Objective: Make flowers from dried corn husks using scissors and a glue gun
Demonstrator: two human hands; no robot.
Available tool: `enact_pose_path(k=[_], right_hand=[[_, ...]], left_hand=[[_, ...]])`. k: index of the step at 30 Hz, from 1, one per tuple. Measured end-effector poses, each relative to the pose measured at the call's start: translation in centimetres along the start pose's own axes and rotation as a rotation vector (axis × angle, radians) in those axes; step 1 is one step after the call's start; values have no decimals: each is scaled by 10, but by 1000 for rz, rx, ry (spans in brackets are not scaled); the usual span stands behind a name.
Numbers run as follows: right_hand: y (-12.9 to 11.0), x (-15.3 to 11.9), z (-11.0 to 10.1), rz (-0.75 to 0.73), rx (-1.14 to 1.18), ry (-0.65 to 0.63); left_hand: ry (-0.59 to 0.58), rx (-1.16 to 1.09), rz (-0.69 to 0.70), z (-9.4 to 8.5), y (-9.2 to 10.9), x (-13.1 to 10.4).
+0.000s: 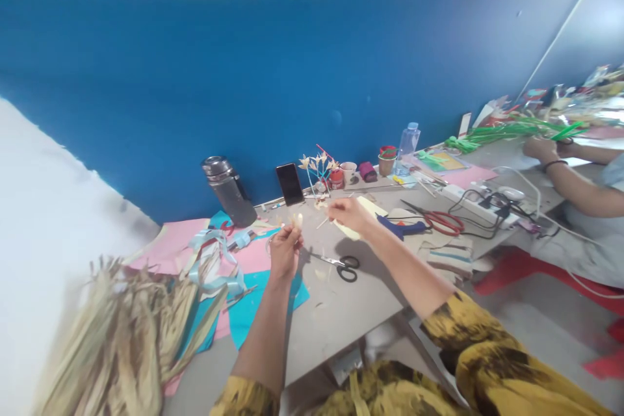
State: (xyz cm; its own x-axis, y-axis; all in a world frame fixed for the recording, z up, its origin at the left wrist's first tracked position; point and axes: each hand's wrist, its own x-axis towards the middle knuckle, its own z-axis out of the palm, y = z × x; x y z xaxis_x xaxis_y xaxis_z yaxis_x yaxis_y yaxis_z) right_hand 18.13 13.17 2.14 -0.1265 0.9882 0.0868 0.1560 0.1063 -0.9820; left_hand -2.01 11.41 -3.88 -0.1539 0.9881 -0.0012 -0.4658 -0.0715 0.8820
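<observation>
Cream-coloured, petal-like piece of dried husk (pixel 299 220) stands up between the thumb and fingertips of the left hand (pixel 286 248), which is closed on it, above the grey tabletop (pixel 336 312). The right hand (pixel 350 214) is raised beside it, well apart from the piece, its fingers drawn together; whether they grip the thin white stick (pixel 322 223) near their tips, I cannot tell.

Black-handled metal scissors (pixel 347 268) lie open on the table between the two forearms. Right of the right hand are a dark blue glue gun (pixel 402 228) and large red-handled scissors (pixel 442 222). Behind the hands stand a bunch of pale husk flowers (pixel 319 162), a black smartphone (pixel 290 184) and a dark grey metal flask (pixel 229 192). Long tan dried husks (pixel 131 338) are heaped at the left. Any print on the small red jar (pixel 336 179) is too small to read.
</observation>
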Motion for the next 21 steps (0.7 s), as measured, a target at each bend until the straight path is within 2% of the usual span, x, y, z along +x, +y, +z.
enact_pose_path(k=[1, 5, 6, 7, 9, 11, 14, 21], right_hand=[[1, -5, -17, -74, -216, 52], [14, -26, -92, -62, -543, 174], [18, -31, -109, -50, -808, 160], [23, -37, -123, -32, -1049, 90], [33, -48, -145, -6, -1201, 15], [43, -56, -155, -4, -1245, -61], [53, -63, -157, -24, -1286, -130], [59, -70, -155, -183, -1329, -89]], left_hand=[[0, 10, -1, 1, 0, -1], [-7, 56, -5, 3, -4, -2], [-8, 63, -7, 3, -5, -2], [-11, 70, -9, 3, -7, -1], [-18, 79, -12, 2, -9, 0], [-31, 82, -27, 1, -11, 0], [-58, 89, -52, 1, -13, -2], [-31, 131, -93, 1, -16, -5]])
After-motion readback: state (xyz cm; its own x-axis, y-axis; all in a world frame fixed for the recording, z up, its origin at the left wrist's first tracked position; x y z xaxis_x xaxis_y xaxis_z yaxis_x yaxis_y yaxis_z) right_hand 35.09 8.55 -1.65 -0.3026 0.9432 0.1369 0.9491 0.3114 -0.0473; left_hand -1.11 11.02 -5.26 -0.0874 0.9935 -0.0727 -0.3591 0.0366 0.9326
